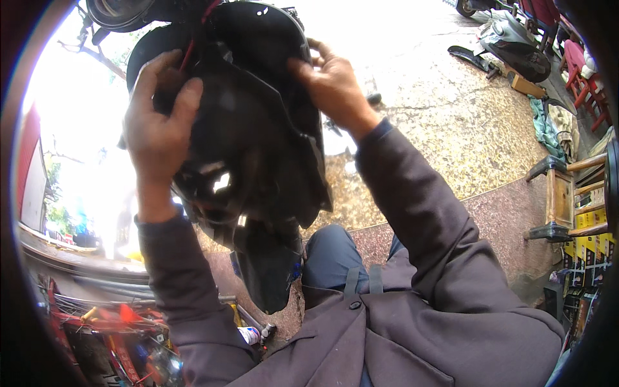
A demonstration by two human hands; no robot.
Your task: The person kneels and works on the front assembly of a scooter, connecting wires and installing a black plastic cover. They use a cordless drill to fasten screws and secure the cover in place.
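Observation:
In front of me stands a large black plastic scooter panel, with a narrow tapered black piece hanging below it toward my knee. My left hand grips its upper left part; the thumb lies on the face and the fingertips are partly hidden. At the upper right edge my right hand is closed around the rim, with some fingers out of sight behind it. A thin red wire runs down from the top between the hands.
A round dark vehicle part is at the top left. On the right are a wooden stool, stacked yellow-and-black boxes, cloths and a grey scooter body. Tools and red parts crowd the lower left.

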